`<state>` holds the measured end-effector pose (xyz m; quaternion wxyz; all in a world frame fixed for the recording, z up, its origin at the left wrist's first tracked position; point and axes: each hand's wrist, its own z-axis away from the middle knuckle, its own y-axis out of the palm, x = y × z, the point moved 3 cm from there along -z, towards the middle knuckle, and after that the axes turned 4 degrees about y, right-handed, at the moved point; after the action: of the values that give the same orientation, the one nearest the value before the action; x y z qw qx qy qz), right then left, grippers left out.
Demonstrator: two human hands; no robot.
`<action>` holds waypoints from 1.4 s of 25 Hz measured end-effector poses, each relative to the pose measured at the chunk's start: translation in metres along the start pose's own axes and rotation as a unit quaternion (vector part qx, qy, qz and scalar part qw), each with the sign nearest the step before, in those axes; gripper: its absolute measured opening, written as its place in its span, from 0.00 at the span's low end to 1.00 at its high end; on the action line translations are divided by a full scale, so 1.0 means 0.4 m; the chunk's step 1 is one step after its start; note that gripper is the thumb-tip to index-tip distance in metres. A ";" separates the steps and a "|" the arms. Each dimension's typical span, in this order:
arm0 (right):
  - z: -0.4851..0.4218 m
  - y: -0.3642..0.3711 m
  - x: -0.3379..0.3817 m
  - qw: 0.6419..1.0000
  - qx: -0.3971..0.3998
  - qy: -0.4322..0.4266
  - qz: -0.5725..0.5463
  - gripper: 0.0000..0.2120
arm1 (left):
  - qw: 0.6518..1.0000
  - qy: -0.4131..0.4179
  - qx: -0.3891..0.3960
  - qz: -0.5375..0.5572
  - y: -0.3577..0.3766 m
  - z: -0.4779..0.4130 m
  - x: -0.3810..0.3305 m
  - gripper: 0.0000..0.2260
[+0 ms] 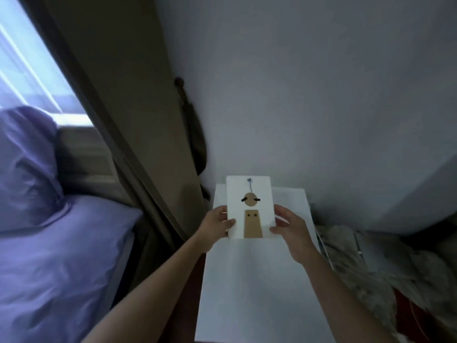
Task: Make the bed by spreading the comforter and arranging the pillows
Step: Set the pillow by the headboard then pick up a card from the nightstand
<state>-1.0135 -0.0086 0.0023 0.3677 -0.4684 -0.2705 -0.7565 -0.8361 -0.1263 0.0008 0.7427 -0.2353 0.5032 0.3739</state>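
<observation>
Both hands held a white rectangular card upright above a white bedside cabinet. The left hand gripped the card's lower left edge, thumb across the front face and fingers behind. The right hand gripped the lower right edge in the same manner, thumb on the front. The card face carried a tan figure: a round disc with two short dark marks at its sides, a tapered tan panel with two dark dots beneath it, and a thin blue thread running from the disc to the top edge. The card's upper part stood against the plain wall as seen by the head camera.

The bed lay at frame left, well apart from both hands. A lavender pillow stood propped near the window, its lower edge touching the lavender bedding that covered the mattress. Whether that bedding was a sheet or the comforter could not be determined. An olive curtain hung between the bed and the cabinet. A pale fluffy textile lay heaped to the right of the cabinet, just beside it.
</observation>
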 end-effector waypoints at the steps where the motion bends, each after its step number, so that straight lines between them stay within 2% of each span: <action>1: 0.015 0.018 0.088 0.999 0.009 -0.038 -0.003 0.29 | 0.999 0.036 0.013 -0.006 -0.030 0.008 -0.091 0.16; 6: 0.132 0.100 0.453 0.975 0.036 -0.218 0.018 0.27 | 0.978 0.197 0.069 -0.013 -0.127 0.127 -0.474 0.17; 10: 0.233 0.142 0.605 0.947 0.014 -0.317 0.049 0.27 | 0.957 0.274 0.097 -0.014 -0.157 0.203 -0.628 0.18; 12: 0.269 0.156 0.638 0.918 -0.021 -0.384 0.100 0.27 | 0.948 0.301 0.100 -0.004 -0.162 0.229 -0.665 0.17; 13: 0.281 0.162 0.648 0.887 -0.055 -0.432 0.157 0.27 | 0.946 0.310 0.099 0.000 -0.163 0.239 -0.677 0.16; 16: 0.309 0.178 0.657 0.735 -0.163 -0.556 0.353 0.30 | 0.942 0.320 0.099 0.000 -0.160 0.262 -0.688 0.15; 18: 0.320 0.191 0.652 0.648 -0.198 -0.596 0.431 0.34 | 0.941 0.324 0.101 0.000 -0.160 0.272 -0.688 0.15; 20: 0.324 0.208 0.643 0.581 -0.202 -0.615 0.493 0.37 | 0.939 0.327 0.106 0.001 -0.160 0.277 -0.688 0.16; 22: 0.325 0.224 0.632 0.542 -0.189 -0.621 0.534 0.41 | 0.938 0.328 0.112 0.000 -0.162 0.282 -0.687 0.17; 24: 0.321 0.231 0.628 0.529 -0.192 -0.620 0.547 0.42 | 0.937 0.328 0.115 0.005 -0.160 0.283 -0.687 0.17; 27: 0.324 0.234 0.635 0.506 -0.206 -0.631 0.552 0.38 | 0.937 0.328 0.121 0.020 -0.159 0.283 -0.686 0.17; 33: 0.336 0.240 0.647 0.525 -0.156 -0.609 0.574 0.32 | 0.935 0.324 0.140 0.030 -0.168 0.278 -0.681 0.15; 34: 0.330 0.240 0.648 0.549 -0.138 -0.594 0.572 0.33 | 0.935 0.327 0.134 0.034 -0.167 0.277 -0.681 0.15; 35: 0.335 0.245 0.651 0.609 -0.103 -0.567 0.546 0.33 | 0.935 0.332 0.118 0.036 -0.164 0.277 -0.681 0.15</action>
<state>-0.9414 -0.0436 0.3005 0.4352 -0.8992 -0.0392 -0.0223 -0.7790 -0.1728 0.2927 0.5420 -0.2384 0.7698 0.2383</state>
